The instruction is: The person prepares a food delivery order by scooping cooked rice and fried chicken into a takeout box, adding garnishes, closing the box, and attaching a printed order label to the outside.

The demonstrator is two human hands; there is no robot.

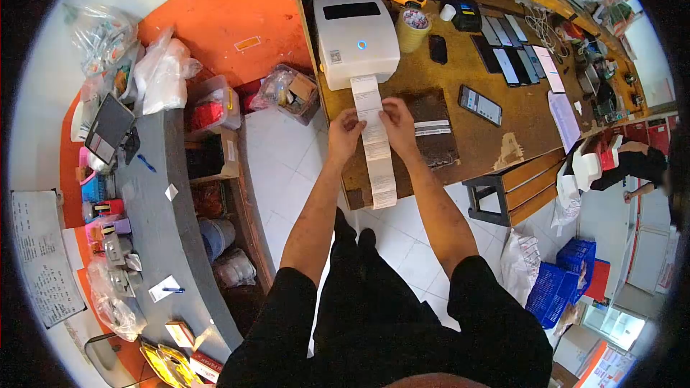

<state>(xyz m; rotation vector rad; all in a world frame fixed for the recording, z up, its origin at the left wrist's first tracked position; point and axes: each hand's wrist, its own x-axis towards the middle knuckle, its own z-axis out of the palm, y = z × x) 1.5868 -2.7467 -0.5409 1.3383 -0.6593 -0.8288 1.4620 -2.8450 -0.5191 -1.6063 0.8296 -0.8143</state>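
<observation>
A white label printer (359, 50) with a lit blue ring stands at the near left of the wooden table. Out of its front runs a long strip of printed labels (378, 162), which hangs past the table's edge. My left hand (346, 134) pinches the strip's left edge a short way below the printer. Opposite it, my right hand (397, 125) has its fingers closed on the right edge. The strip still joins the printer's slot. Beside my right hand lies a dark flat pad (435, 147) with a pale printed strip on it.
On the wooden table (460, 65) are a smartphone (480, 105), several more phones (505, 65), a black mouse (438, 49) and a yellowish cup (412, 31). A grey counter (169, 201) runs along the left. Right of my legs are a slatted bench (528, 190) and blue crates (553, 291). A person (643, 165) is at far right.
</observation>
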